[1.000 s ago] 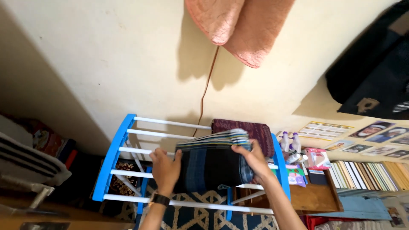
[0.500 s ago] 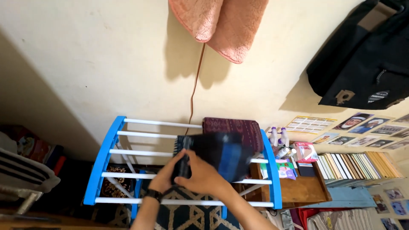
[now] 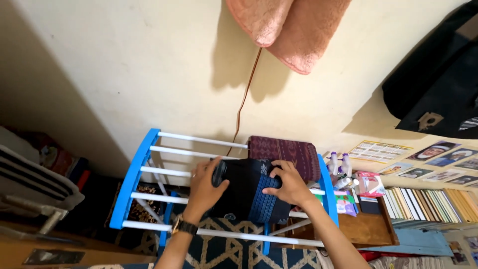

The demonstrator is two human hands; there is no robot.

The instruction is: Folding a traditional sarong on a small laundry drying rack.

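Looks like the settling step: folded dark blue patterned cloth (image 3: 249, 197) lies on the blue-and-white slatted rack (image 3: 134, 179); left hand (image 3: 204, 192) cups its edge, right hand (image 3: 286, 184) presses flat, fingers spread. Next probably needs squaring it beside the maroon folded cloth (image 3: 284, 152).

The left hand (image 3: 205, 187) covered the near-left edge of the folded dark cloth (image 3: 249, 197), and the right hand (image 3: 289, 187) hid part of its top, so the folds beneath could not be made out. Above the hands, the pink towel (image 3: 289, 30) ran off the top edge. To the upper right of the hands, the black bag (image 3: 438, 94) was cut by the right edge. The small bottles (image 3: 338, 164) just right of the right hand were too small to tell apart. Both forearms left the frame at the bottom.
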